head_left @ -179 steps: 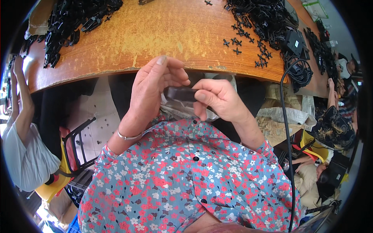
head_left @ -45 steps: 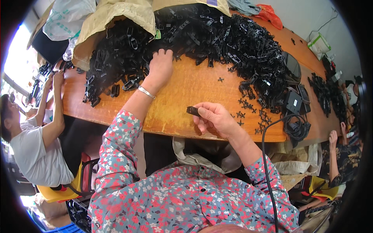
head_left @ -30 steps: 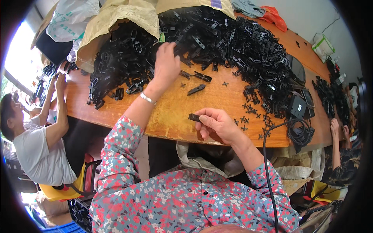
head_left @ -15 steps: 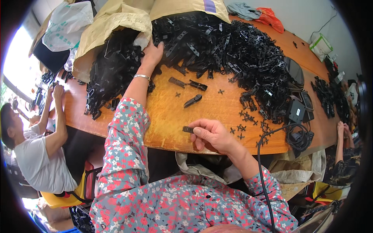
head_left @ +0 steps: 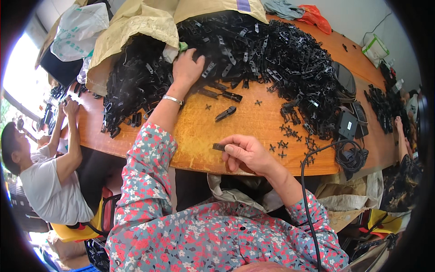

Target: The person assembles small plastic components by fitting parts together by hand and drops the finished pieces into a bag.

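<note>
And there's the left arm (head_left: 165,117), stretched well forward and leaning a touch to the right! Out at its far end, the left hand (head_left: 186,69), back upward, thumb off to the right, fingertips hard to make out. Now the right arm (head_left: 288,187), angled inward from the lower right, much nearer the body: right hand (head_left: 247,153) in a pinch, thumb against forefinger, the other fingers curled beneath.

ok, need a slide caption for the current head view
Right hand pinching a small black part at a worn wooden table, left hand over a heap of black parts.
</note>
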{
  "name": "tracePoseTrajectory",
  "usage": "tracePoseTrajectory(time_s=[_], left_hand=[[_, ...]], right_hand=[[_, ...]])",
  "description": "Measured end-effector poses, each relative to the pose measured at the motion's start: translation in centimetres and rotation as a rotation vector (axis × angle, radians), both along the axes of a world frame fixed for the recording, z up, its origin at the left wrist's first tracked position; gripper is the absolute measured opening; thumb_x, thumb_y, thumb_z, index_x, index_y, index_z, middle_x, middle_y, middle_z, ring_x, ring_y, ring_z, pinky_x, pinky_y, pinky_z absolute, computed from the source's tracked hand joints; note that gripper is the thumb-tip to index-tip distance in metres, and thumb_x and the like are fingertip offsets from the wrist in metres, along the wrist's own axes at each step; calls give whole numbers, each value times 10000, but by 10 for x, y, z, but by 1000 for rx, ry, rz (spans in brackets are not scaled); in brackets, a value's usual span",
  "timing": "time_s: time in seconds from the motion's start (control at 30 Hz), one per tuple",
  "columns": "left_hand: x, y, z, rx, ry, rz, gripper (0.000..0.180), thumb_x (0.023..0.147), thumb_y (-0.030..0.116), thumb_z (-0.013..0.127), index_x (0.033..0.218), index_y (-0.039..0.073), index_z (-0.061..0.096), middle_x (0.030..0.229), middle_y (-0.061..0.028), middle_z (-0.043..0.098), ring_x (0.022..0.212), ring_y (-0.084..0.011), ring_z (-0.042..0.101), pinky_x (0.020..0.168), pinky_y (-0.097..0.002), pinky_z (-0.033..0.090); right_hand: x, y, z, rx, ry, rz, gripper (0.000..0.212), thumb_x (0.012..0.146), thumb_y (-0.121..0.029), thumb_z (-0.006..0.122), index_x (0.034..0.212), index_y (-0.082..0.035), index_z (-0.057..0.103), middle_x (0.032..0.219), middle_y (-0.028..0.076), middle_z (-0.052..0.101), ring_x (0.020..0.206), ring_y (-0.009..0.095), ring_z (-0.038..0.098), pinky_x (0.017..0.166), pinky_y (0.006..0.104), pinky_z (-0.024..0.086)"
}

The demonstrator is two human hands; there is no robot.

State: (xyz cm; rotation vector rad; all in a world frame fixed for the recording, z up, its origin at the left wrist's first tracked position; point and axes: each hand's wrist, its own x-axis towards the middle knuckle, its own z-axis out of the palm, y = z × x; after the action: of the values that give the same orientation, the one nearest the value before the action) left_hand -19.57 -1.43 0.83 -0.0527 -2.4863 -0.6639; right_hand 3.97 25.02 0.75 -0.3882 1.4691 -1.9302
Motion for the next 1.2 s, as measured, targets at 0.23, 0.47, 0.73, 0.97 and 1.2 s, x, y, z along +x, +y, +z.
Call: tracePoseTrajectory(time_s=[0.23, 0.47, 0.73, 0.97, 1.2], left_hand=[[45, 31, 7, -127, -117, -121, 556, 965, 438, 665, 1385, 78, 618, 1415, -247, 583, 1287, -443, 535, 1111, -492, 427], [36, 11, 38, -50, 11, -116, 668, 974, 564, 640, 1491, 165, 502, 1313, -200, 650, 1186, -404, 650, 987, -494, 530], [-67, -74, 14, 110, 33, 45, 662, 1041, 465, 511, 1497, -15, 500, 1499, -312, 526, 1452, -479, 416, 1202, -500, 345], [-88, -71, 15, 163, -128, 124, 715, 1026, 462, 518, 1561, 0, 415, 1573, -312, 443, 1496, -471, 374, 1235, -493, 308], [-102, -81, -2, 296, -203, 29, 892, 982, 619, 504, 1613, 16, 321, 1595, -331, 409, 1484, -469, 403, 1252, -443, 289]], right_hand=[[0, 1, -2, -8, -13, -8, 326, 1090, -199, 591, 1307, 42, 615, 922, 57, 706, 688, 112, 672, 615, 247, 553], [0, 0, 2, -6, -49, -8, 290, 1088, -142, 586, 1294, 60, 620, 937, 72, 720, 694, 104, 680, 618, 226, 540], [-2, 0, 4, 16, -37, 21, 312, 1086, -173, 594, 1308, 46, 611, 923, 52, 710, 695, 98, 672, 621, 239, 547], [-3, 3, 2, 19, -53, 10, 297, 1089, -162, 589, 1302, 44, 615, 928, 55, 722, 707, 93, 673, 638, 227, 538], [-2, -2, 3, 18, -51, 34, 302, 1090, -161, 588, 1317, 36, 618, 929, 49, 722, 712, 89, 675, 634, 226, 543]])
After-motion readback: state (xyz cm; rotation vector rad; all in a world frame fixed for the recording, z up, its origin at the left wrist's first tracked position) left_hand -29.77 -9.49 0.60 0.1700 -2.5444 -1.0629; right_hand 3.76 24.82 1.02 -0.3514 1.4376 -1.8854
